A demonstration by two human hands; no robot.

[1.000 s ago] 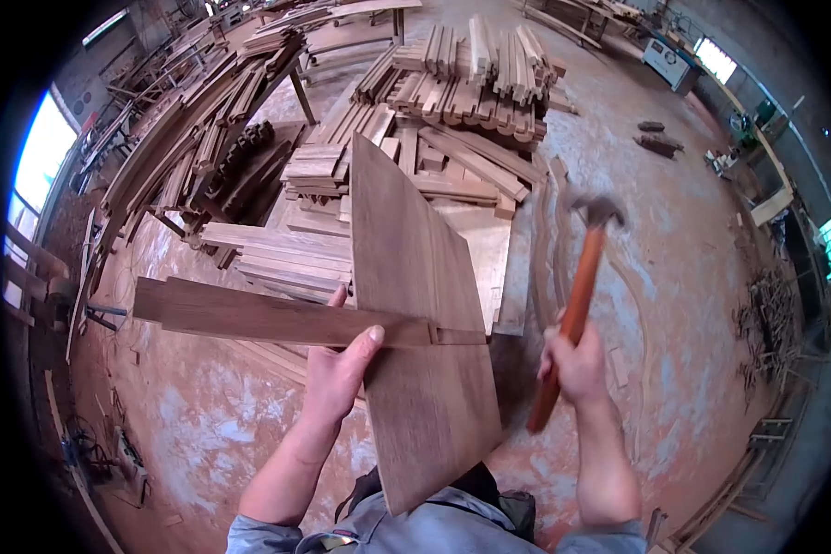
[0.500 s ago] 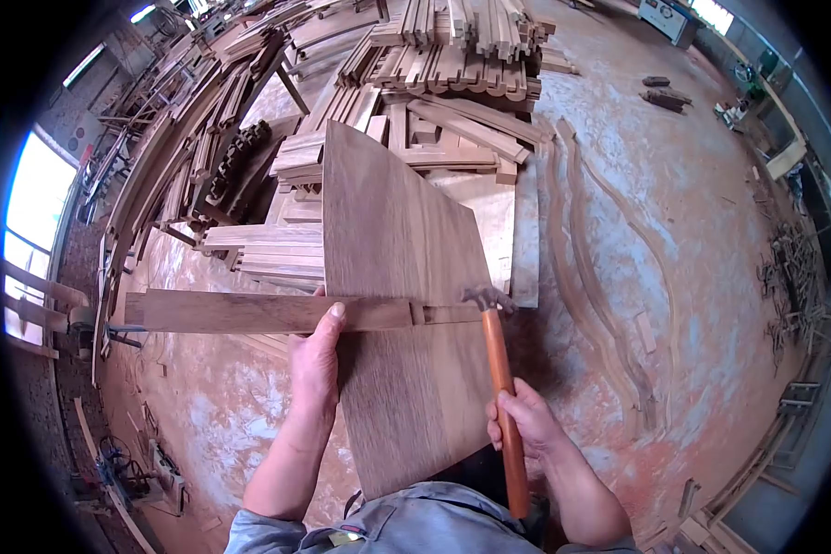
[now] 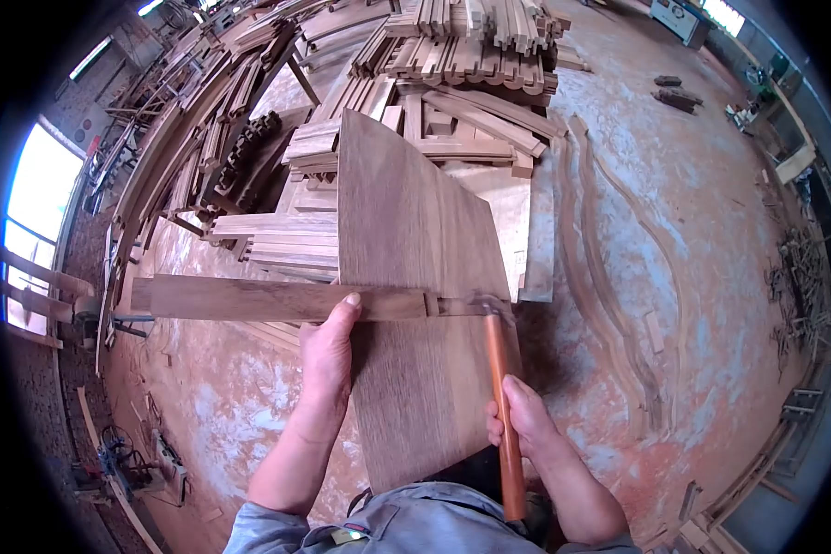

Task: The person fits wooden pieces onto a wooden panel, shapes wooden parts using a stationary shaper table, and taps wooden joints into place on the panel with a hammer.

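Note:
My left hand grips a long wooden rail, its thumb on the top face. The rail lies crosswise over a broad, curved-edged wooden panel, and its right end steps down to a thinner section. In my right hand is a hammer, held around the middle of its orange-brown handle. The blurred hammer head is over the rail's thin right end, near the panel's right edge; whether it touches cannot be told. The panel's lower end is close to my body.
Beyond the panel are stacked timber pieces and pale slats. Long boards rest on a rack at left. Curved strips lie on the dusty floor at right. Wood scraps pile along the right wall.
The hammer head has shifted slightly left and toward me relative to the panel, over the rail's end. The whole view has moved a little. Both hands keep their hold.

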